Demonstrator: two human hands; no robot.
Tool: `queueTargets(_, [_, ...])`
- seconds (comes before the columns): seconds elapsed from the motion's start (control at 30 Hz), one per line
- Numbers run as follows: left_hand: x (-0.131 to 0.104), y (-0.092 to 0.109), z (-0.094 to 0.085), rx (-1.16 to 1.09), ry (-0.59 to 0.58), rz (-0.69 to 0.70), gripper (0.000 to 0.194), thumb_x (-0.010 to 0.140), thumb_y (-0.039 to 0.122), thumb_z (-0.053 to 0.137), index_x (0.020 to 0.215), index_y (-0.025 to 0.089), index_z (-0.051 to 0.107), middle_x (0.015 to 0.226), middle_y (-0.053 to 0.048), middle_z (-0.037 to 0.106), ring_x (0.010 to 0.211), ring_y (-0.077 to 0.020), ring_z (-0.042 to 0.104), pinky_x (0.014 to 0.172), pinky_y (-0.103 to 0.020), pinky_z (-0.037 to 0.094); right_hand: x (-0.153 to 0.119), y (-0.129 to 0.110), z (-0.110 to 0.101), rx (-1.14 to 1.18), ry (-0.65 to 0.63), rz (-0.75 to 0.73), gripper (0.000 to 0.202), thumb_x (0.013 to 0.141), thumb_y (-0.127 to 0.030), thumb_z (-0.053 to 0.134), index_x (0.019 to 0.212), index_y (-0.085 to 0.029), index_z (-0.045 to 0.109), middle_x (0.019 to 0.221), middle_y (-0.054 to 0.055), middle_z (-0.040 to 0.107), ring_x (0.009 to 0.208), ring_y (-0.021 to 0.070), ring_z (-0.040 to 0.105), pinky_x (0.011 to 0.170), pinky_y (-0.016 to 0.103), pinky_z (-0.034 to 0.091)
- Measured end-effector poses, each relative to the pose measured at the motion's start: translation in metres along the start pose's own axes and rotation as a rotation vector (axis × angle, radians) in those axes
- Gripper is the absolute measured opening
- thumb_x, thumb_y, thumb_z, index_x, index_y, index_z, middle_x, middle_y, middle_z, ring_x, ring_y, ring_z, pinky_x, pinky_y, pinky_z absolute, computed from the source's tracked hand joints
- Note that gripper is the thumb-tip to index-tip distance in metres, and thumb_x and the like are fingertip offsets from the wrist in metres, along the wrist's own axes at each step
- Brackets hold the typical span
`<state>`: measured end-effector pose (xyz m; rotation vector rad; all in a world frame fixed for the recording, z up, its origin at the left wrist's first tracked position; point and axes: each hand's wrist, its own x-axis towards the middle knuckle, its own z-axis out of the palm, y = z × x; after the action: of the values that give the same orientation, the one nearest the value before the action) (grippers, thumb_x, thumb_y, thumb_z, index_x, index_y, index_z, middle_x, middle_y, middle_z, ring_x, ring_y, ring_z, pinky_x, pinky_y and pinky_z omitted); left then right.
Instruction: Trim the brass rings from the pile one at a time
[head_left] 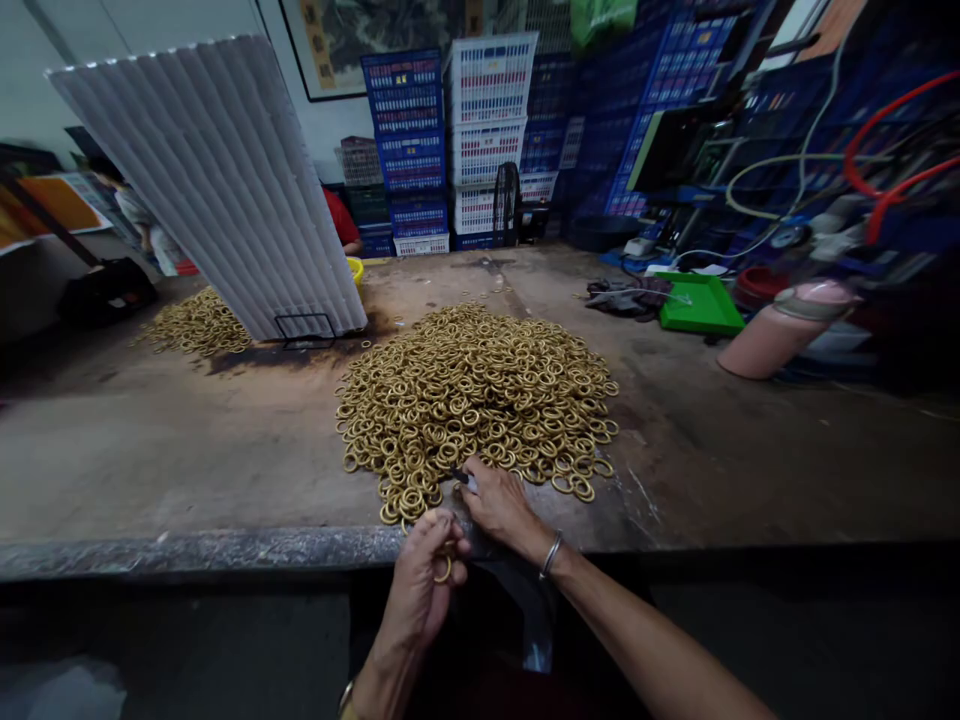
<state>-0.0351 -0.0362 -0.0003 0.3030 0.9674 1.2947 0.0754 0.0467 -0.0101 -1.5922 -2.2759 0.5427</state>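
Observation:
A wide heap of brass-coloured rings [480, 390] lies on the worktable. At the table's front edge my left hand [421, 570] is closed, and a single brass-coloured ring [443, 569] hangs in its fingers. My right hand [496, 500] rests just beyond it, against the near side of the heap. Its fingers are wrapped round a slim tool [460, 477] with a dark tip and a paler body; its exact kind is too small to tell. Loose rings lie right beside both hands.
On the left, a tall corrugated panel [225, 180] stands in front of a second ring pile [199, 322]. A green tray [701, 303] and a pink bottle [780, 330] are at the right. Stacked crates [491, 120] line the back. A person's red sleeve [341, 220] shows behind the panel.

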Motion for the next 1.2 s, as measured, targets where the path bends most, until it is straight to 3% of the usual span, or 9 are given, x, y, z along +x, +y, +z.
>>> queueTargets(0.13, [0.003, -0.002, 0.002, 0.099, 0.074, 0.067, 0.042, 0.06, 0.039, 0.071, 0.091, 0.018, 0.053, 0.066, 0.002, 0.055, 0.055, -0.0094, 0.053, 0.038, -0.015, 0.033, -0.013, 0.007, -0.003, 0.258, 0.041, -0.061, 0.011, 0.079, -0.026, 0.046, 0.085, -0.02, 0.053, 0.067, -0.001, 0.057, 0.062, 0.0117, 0.05, 0.057, 0.021, 0.03])
queueTargets(0.3, [0.006, -0.009, 0.008, 0.199, 0.025, 0.011, 0.04, 0.063, 0.046, 0.067, 0.088, 0.017, 0.053, 0.059, 0.005, 0.049, 0.043, -0.0038, 0.041, 0.035, -0.013, 0.023, -0.029, 0.01, -0.008, 0.54, 0.046, -0.102, 0.006, 0.077, -0.025, 0.046, 0.076, -0.02, 0.05, 0.064, -0.004, 0.047, 0.058, 0.0097, 0.041, 0.056, 0.02, 0.032])
queueTargets(0.4, [0.006, -0.011, 0.011, 0.292, 0.039, 0.05, 0.036, 0.065, 0.047, 0.065, 0.079, 0.016, 0.053, 0.055, 0.007, 0.044, 0.039, -0.0021, 0.034, 0.035, -0.013, 0.018, -0.032, 0.011, -0.008, 0.674, 0.013, -0.045, 0.009, 0.076, -0.027, 0.048, 0.071, -0.02, 0.049, 0.062, -0.005, 0.045, 0.057, 0.0093, 0.04, 0.055, 0.019, 0.032])
queueTargets(0.53, [0.004, -0.011, 0.012, 0.509, 0.03, 0.189, 0.029, 0.07, 0.044, 0.061, 0.076, 0.016, 0.055, 0.055, 0.005, 0.045, 0.041, -0.0033, 0.034, 0.038, -0.015, 0.022, -0.029, 0.013, -0.005, 0.805, -0.058, 0.079, 0.013, 0.076, -0.03, 0.047, 0.069, -0.019, 0.047, 0.057, -0.005, 0.046, 0.053, 0.009, 0.041, 0.052, 0.019, 0.033])
queueTargets(0.77, [0.0, -0.01, 0.012, 0.454, -0.103, 0.07, 0.033, 0.075, 0.048, 0.053, 0.066, 0.016, 0.048, 0.053, 0.006, 0.041, 0.039, -0.0034, 0.03, 0.037, -0.016, 0.017, -0.029, 0.008, -0.01, 0.763, -0.061, 0.07, 0.016, 0.074, -0.03, 0.049, 0.064, -0.019, 0.047, 0.053, -0.006, 0.041, 0.052, 0.0082, 0.037, 0.049, 0.019, 0.03])
queueTargets(0.9, [-0.001, -0.01, 0.012, 0.377, -0.117, 0.063, 0.031, 0.074, 0.047, 0.056, 0.072, 0.016, 0.049, 0.059, 0.005, 0.046, 0.042, -0.003, 0.033, 0.038, -0.016, 0.019, -0.029, 0.008, -0.01, 0.8, -0.071, 0.094, 0.013, 0.075, -0.029, 0.047, 0.067, -0.019, 0.049, 0.054, -0.006, 0.045, 0.049, 0.008, 0.038, 0.048, 0.019, 0.03])
queueTargets(1.0, [-0.002, -0.01, 0.011, 0.352, -0.122, 0.038, 0.03, 0.074, 0.046, 0.055, 0.078, 0.017, 0.049, 0.061, 0.005, 0.047, 0.042, -0.0028, 0.032, 0.039, -0.015, 0.018, -0.028, 0.012, -0.009, 0.718, -0.01, 0.097, 0.014, 0.075, -0.026, 0.045, 0.065, -0.018, 0.05, 0.055, -0.005, 0.047, 0.05, 0.0082, 0.039, 0.049, 0.019, 0.031])
queueTargets(1.1, [-0.001, -0.011, 0.009, 0.365, -0.118, 0.055, 0.029, 0.075, 0.045, 0.055, 0.077, 0.017, 0.049, 0.061, 0.005, 0.047, 0.042, -0.0026, 0.032, 0.039, -0.015, 0.019, -0.033, 0.017, -0.009, 0.537, 0.055, 0.027, 0.013, 0.076, -0.023, 0.045, 0.065, -0.018, 0.051, 0.056, -0.003, 0.047, 0.053, 0.009, 0.04, 0.051, 0.02, 0.03])
queueTargets(1.2, [0.001, -0.012, 0.006, 0.392, -0.12, 0.104, 0.029, 0.076, 0.045, 0.053, 0.075, 0.017, 0.048, 0.06, 0.005, 0.046, 0.042, -0.0026, 0.032, 0.039, -0.015, 0.019, -0.041, 0.02, -0.01, 0.404, -0.017, -0.139, 0.01, 0.075, -0.017, 0.045, 0.069, -0.018, 0.052, 0.058, -0.002, 0.05, 0.053, 0.0095, 0.042, 0.052, 0.02, 0.028])
